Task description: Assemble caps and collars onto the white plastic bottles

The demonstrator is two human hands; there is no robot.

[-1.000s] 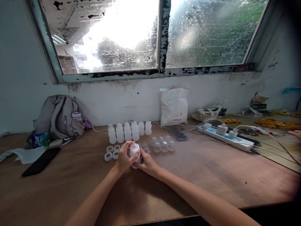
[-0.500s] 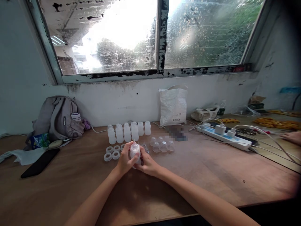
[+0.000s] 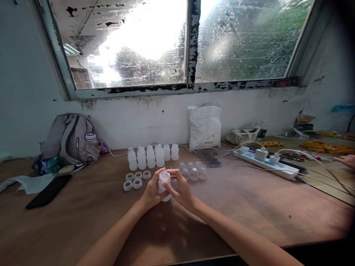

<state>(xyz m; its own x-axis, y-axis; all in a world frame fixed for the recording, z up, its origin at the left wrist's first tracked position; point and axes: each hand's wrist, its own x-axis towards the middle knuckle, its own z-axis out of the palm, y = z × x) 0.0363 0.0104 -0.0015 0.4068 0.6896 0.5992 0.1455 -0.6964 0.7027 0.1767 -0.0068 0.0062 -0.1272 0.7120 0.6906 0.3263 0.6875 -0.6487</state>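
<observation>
Translucent white plastic bottle: left hand and right hand pinch it; uneven pressure could tip it into white plastic rings, nine o'clock.

The place looks like a modest workshop: a long brown counter below a grimy window with a peeling frame, matching bottles, rings and clear caps grouped by kind, a loaded power strip, and another person's hand at the right edge.
</observation>
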